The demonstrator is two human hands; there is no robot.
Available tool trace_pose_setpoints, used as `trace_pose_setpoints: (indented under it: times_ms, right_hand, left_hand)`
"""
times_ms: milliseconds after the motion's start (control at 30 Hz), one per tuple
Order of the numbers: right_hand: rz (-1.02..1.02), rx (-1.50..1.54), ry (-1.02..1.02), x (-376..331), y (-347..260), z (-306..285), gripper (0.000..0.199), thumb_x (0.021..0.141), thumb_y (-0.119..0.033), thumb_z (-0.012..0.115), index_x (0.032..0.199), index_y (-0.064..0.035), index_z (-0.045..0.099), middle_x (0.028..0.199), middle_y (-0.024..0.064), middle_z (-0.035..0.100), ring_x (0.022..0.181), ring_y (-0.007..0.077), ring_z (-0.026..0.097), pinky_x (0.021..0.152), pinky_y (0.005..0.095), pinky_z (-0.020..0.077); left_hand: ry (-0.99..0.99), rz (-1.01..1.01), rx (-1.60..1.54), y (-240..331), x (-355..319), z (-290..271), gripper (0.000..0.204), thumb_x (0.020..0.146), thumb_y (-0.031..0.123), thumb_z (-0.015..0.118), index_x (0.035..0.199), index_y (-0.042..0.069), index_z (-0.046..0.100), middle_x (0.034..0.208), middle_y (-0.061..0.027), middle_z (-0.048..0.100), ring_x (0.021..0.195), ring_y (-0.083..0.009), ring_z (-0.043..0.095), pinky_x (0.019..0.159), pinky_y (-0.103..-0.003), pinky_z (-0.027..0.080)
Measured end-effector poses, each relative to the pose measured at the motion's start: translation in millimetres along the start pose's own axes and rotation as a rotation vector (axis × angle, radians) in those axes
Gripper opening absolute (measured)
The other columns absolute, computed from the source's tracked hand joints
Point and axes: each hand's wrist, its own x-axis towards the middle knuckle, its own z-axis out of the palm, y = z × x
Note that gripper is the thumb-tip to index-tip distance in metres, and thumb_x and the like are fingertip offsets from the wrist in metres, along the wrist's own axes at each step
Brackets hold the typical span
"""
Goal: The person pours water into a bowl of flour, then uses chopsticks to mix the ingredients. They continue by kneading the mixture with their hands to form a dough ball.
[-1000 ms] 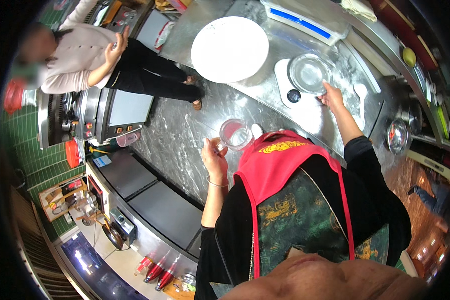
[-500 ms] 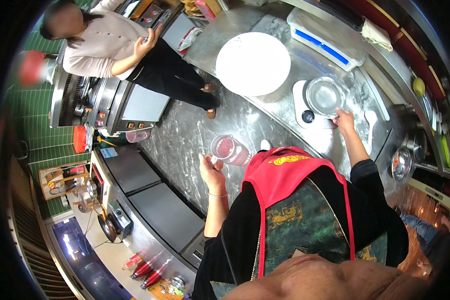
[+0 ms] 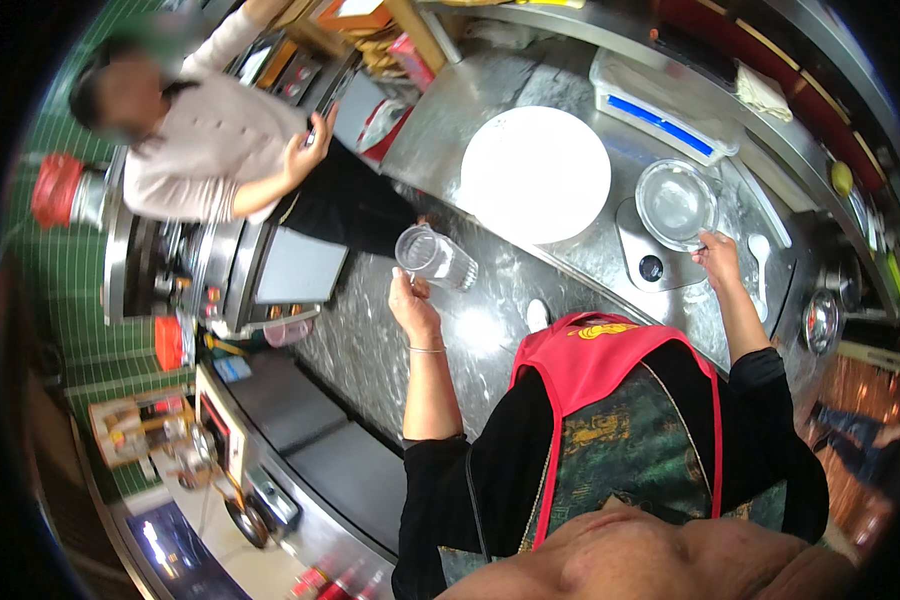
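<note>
My left hand (image 3: 413,303) is closed around the handle of a clear ribbed pitcher (image 3: 438,258), held tilted in the air over the floor. On the counter at the right, the fingers of my right hand (image 3: 718,262) pinch the rim of a round see-through bowl (image 3: 676,203). Beneath and partly hidden by that bowl is a flat kitchen scale (image 3: 638,275) with a round dark display. A white spoon (image 3: 760,275) lies just right of my right hand. To the left of the bowl sits a large round white plate or board (image 3: 535,175).
A lidded clear plastic box (image 3: 665,105) with a blue strip stands at the counter's back. Another person (image 3: 220,160) stands at the left near the cooking equipment. Metal bowls (image 3: 822,322) are at far right. A low steel-topped unit (image 3: 350,480) runs along the lower left.
My left hand has raised the pitcher away from my body, toward the other person. My right hand stays on the bowl's rim. The whole view has shifted slightly.
</note>
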Motion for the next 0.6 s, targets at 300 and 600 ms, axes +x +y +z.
trace_pose_setpoints:
  times_ms: [300, 600]
  right_hand:
    - [-0.006, -0.035, 0.193, -49.7, -6.2, 67.3, 0.019, 0.085, -0.013, 0.066, 0.078, 0.0032, 0.058, 0.073, 0.0102, 0.058, 0.059, 0.0228, 0.066, 0.055, 0.0342, 0.0570]
    - [-0.035, 0.221, 0.355, -75.6, -7.6, 119.9, 0.023, 0.083, -0.010, 0.065, 0.084, 0.0118, 0.058, 0.066, 0.0184, 0.063, 0.053, 0.0253, 0.066, 0.045, 0.0336, 0.0541]
  left_hand:
    - [-0.183, -0.056, 0.014, -8.6, 174.1, 84.2, 0.034, 0.099, 0.023, 0.049, 0.067, 0.012, 0.040, 0.066, 0.0045, 0.038, 0.064, -0.0100, 0.036, 0.058, -0.027, 0.033]
    - [-0.487, 0.039, 0.098, -51.8, 272.4, 179.2, 0.042, 0.099, 0.033, 0.049, 0.066, 0.008, 0.041, 0.068, -0.0019, 0.040, 0.068, -0.0157, 0.038, 0.066, -0.032, 0.032]
